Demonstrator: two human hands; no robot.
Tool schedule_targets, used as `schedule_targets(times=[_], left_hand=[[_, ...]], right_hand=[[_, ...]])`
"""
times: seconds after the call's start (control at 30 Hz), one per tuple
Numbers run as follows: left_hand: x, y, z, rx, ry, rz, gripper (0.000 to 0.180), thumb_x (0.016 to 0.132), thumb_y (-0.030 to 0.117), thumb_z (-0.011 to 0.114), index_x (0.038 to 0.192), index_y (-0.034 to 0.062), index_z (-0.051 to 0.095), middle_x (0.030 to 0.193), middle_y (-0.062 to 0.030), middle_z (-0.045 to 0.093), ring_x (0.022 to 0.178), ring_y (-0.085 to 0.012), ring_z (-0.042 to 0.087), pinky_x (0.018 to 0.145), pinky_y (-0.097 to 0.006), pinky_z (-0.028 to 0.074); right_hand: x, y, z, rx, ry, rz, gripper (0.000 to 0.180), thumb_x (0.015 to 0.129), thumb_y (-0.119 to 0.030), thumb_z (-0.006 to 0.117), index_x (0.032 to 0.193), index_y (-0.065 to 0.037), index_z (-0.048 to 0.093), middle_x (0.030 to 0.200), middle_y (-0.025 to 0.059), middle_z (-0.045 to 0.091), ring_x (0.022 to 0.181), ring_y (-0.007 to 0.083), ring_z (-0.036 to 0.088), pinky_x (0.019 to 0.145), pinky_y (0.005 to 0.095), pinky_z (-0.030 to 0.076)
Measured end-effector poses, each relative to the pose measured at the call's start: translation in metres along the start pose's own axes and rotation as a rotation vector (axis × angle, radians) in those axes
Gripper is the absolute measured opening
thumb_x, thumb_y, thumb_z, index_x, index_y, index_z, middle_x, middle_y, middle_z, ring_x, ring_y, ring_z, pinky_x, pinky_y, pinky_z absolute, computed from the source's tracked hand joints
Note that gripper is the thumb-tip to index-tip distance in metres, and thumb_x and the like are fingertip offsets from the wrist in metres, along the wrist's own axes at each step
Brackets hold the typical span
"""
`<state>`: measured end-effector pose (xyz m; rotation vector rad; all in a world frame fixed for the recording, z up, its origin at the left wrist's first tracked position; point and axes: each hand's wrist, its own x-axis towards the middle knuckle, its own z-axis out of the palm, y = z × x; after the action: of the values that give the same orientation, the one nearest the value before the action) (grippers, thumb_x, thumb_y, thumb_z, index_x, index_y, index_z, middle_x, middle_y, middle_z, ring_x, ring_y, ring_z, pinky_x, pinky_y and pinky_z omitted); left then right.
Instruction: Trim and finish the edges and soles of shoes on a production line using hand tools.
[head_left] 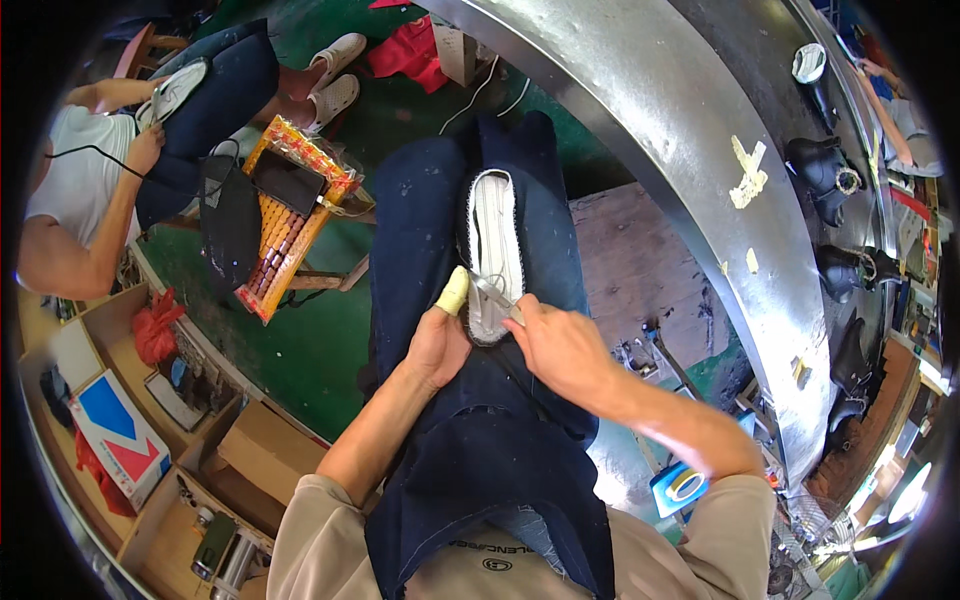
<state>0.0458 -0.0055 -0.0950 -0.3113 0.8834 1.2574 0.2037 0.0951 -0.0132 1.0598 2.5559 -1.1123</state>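
— What did I have in view?

— A dark blue apron [470, 300] covered the lap, beside a curved steel conveyor rim [640, 110]. On the apron lay a white shoe sole [495, 250], lengthways along the thigh.

— And the hands?

— My left hand [438, 340] pressed the sole's near edge, fingers curled, its yellow-capped thumb [455, 290] raised against it. My right hand [560, 345] gripped a small metal blade [493, 293], fingers closed tight, tip on the sole.
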Motion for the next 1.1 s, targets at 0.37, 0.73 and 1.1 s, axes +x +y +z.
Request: schedule_targets(times=[0.37,0.73,1.1], left_hand=[[0.006,-0.003,0.004,0.428,0.085,0.269,0.048,0.106,0.017,0.053,0.149,-0.0007,0.044,0.141,-0.0133,0.057,0.129,-0.0219,0.057,0.109,-0.035,0.045],[-0.045,0.005,0.032,1.177,-0.083,0.38,0.084,0.1,0.011,0.062,0.167,0.0174,0.011,0.165,-0.0347,0.019,0.153,-0.0411,0.029,0.122,-0.042,0.028],[0.01,0.021,0.015,0.882,-0.046,0.431,0.067,0.107,0.019,0.053,0.166,0.0152,0.022,0.173,-0.0096,0.014,0.16,-0.0247,0.008,0.128,-0.038,0.01]], right_hand=[[-0.017,-0.003,0.008,0.915,-0.197,0.435,0.03,0.105,-0.03,0.056,0.101,0.0,0.062,0.085,0.0181,0.072,0.071,0.0339,0.072,0.059,0.0437,0.055],[-0.013,0.02,-0.044,-0.136,0.012,-0.075,0.028,0.101,-0.024,0.062,0.109,0.001,0.053,0.086,0.0224,0.07,0.08,0.0433,0.068,0.067,0.0509,0.053],[-0.019,-0.005,0.042,0.263,0.255,0.204,0.028,0.103,-0.027,0.059,0.098,0.0,0.054,0.076,0.0234,0.069,0.069,0.0421,0.07,0.059,0.0506,0.055]])
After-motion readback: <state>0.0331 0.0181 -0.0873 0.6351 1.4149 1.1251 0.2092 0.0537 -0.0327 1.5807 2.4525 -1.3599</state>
